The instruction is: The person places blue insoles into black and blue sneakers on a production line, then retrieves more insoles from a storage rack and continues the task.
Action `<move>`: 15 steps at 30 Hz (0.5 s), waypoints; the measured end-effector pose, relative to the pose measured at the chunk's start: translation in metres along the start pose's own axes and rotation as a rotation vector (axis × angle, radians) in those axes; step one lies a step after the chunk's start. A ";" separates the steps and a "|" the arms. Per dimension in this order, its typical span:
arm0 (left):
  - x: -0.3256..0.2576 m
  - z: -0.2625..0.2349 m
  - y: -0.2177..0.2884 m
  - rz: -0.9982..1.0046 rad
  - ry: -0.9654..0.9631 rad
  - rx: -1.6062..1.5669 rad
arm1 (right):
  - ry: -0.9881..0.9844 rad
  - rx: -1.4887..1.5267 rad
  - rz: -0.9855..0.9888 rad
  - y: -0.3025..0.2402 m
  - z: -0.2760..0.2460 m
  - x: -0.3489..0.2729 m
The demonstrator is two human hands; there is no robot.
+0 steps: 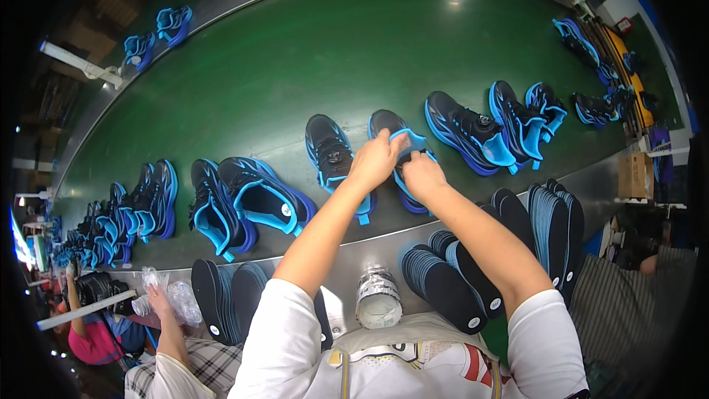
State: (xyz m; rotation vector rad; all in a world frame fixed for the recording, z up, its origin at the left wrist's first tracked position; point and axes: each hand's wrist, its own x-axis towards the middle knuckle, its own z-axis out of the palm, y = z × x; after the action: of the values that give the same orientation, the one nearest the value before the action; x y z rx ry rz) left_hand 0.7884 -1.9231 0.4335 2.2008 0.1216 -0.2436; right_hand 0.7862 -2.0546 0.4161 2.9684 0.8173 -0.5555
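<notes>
Both hands work at the opening of a black sneaker (383, 120) with a bright blue lining, standing toe-away on the green belt (295, 52). My left hand (374, 161) grips the upper by the tongue, on the left side of the opening. At the collar, the curled fingers of my right hand (425, 176) hold the other side, their tips partly hidden inside the shoe. Close by on the left stands a matching sneaker (325, 135), its heel partly behind my left forearm. Another sneaker (452, 120) stands to the right, apart from my right hand.
Along the belt's near edge lie stacks of black insoles (436, 281). A silvery-wrapped jar (378, 299) stands just before my body. More sneakers (258, 188) line the belt on both sides. A co-worker's hand (159, 301) is near clear plastic (185, 303) at lower left.
</notes>
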 end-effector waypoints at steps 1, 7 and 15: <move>0.000 0.001 -0.003 -0.001 0.012 0.032 | -0.021 0.055 -0.017 -0.002 -0.011 -0.002; -0.003 0.017 0.005 0.071 0.091 0.213 | -0.083 0.115 -0.055 0.005 -0.043 0.002; 0.001 0.043 -0.020 0.008 0.261 -0.149 | -0.110 0.050 -0.123 0.001 -0.015 -0.003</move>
State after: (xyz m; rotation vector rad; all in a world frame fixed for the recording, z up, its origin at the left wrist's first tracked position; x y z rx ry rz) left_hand 0.7805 -1.9456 0.3926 2.0754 0.2663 0.0569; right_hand 0.7892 -2.0559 0.4310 2.9144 0.9952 -0.7473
